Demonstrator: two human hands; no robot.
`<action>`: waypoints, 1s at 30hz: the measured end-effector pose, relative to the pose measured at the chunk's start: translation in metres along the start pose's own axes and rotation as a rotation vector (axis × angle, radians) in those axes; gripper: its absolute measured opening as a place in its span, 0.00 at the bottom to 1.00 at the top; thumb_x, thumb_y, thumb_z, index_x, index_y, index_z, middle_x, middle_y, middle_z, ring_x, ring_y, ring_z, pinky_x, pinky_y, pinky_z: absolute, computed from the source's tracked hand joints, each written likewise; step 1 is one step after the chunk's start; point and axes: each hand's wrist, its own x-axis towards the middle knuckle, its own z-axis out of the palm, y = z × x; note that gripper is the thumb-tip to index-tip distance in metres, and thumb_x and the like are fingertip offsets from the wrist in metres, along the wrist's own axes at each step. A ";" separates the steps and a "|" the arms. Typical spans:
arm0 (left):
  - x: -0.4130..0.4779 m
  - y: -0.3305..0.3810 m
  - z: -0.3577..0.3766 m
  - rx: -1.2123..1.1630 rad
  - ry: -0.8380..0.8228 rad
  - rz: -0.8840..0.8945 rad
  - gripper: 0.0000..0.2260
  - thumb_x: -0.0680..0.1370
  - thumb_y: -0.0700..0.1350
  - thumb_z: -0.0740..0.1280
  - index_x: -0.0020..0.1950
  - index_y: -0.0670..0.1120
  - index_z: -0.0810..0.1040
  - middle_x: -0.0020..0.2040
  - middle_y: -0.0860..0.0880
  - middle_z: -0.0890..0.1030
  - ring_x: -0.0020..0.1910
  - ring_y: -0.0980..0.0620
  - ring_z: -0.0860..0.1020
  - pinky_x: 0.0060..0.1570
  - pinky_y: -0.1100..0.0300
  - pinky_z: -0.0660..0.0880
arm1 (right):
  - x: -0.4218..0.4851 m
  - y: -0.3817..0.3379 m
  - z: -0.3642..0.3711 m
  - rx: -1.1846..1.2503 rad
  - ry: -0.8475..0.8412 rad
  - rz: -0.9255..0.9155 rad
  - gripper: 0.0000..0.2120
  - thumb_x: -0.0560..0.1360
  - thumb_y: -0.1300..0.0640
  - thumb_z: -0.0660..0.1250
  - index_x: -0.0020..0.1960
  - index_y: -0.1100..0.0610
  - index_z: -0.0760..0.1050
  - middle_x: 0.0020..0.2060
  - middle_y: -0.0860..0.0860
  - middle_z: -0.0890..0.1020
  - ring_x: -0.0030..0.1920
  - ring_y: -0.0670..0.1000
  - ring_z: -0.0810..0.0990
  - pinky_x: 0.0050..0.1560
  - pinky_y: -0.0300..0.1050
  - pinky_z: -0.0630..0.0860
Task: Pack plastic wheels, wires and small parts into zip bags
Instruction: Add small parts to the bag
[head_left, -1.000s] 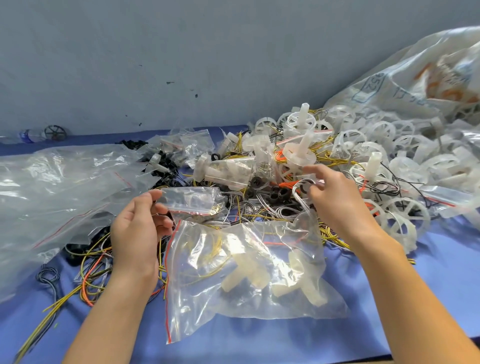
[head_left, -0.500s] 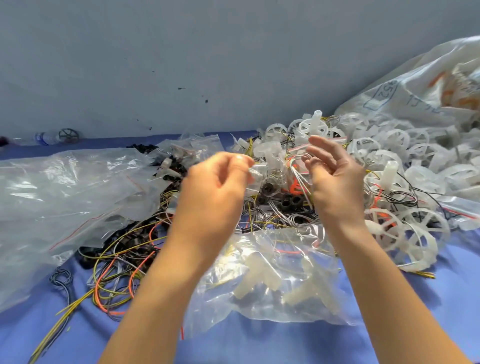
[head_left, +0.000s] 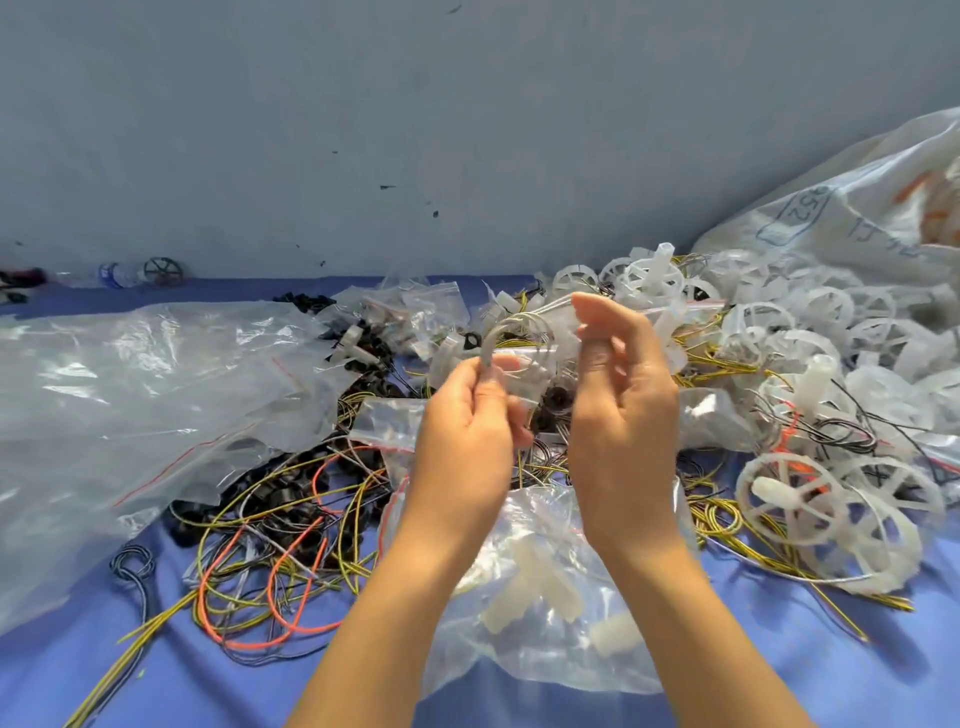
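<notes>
One coil of white wire (head_left: 519, 325) at frame centre, arched between both raised hands. Left hand (head_left: 467, 426) pinches its 9 o'clock end; right hand (head_left: 623, 410), fingers curled, holds the 3 o'clock end. Zip bag (head_left: 545, 597) of white parts at 6 o'clock. Plastic wheels (head_left: 789, 499) heaped at 3 o'clock, loose wires (head_left: 270, 545) at 8 o'clock.

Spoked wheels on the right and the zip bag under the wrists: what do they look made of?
Spoked wheels: milky, translucent moulded plastic, matte, probably. Zip bag: thin clear plastic film, glossy and crinkled, red strip along one edge.
</notes>
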 end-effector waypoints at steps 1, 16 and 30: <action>0.001 -0.002 -0.007 0.064 0.012 0.040 0.11 0.84 0.47 0.56 0.53 0.51 0.78 0.31 0.55 0.74 0.31 0.57 0.73 0.36 0.61 0.74 | 0.003 0.001 -0.005 -0.071 0.005 -0.047 0.12 0.83 0.58 0.58 0.63 0.51 0.75 0.58 0.46 0.79 0.60 0.46 0.77 0.62 0.48 0.73; -0.002 0.000 -0.044 0.728 0.007 0.454 0.12 0.83 0.52 0.57 0.60 0.56 0.77 0.34 0.58 0.76 0.29 0.58 0.71 0.30 0.57 0.68 | 0.007 0.006 -0.048 -0.700 -0.462 -0.302 0.10 0.75 0.68 0.66 0.52 0.55 0.78 0.41 0.45 0.81 0.42 0.54 0.75 0.53 0.52 0.72; -0.013 0.013 -0.013 -0.279 0.016 -0.075 0.12 0.83 0.47 0.60 0.51 0.45 0.82 0.43 0.48 0.86 0.43 0.51 0.84 0.39 0.61 0.80 | -0.006 -0.012 -0.023 0.196 -0.610 0.290 0.08 0.77 0.58 0.69 0.54 0.55 0.84 0.50 0.51 0.83 0.54 0.46 0.82 0.58 0.41 0.76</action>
